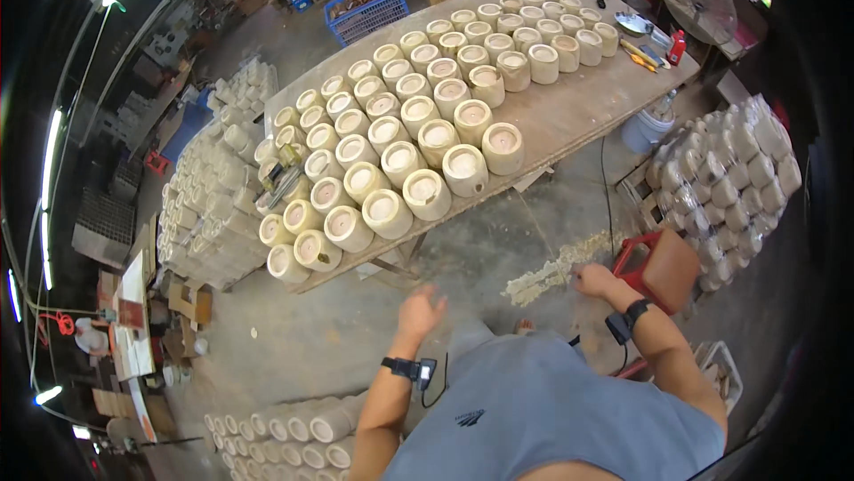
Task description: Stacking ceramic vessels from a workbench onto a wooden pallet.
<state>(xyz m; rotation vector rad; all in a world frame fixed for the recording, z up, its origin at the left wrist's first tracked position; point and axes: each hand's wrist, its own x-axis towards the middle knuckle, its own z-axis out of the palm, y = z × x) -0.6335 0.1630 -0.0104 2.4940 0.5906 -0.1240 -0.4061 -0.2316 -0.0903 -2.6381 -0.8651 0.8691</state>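
My left hand hangs over the floor, short of the table's front edge. Its fingers are apart, and nothing shows in it. Curled fingers close my right hand, held just left of a red stool; whether anything is inside cannot be seen. Neither hand touches the table. Rows of cream-coloured, cylindrical pots with round recessed tops stand upright on it, several chipped or stained. A dark device is strapped to each of my wrists.
Pale crumbled scraps litter the floor by my right hand. A plastic-wrapped pot stack rises at the right. More pots are piled at the lower left and beyond the table's left end. A blue crate and a fan stand farther back.
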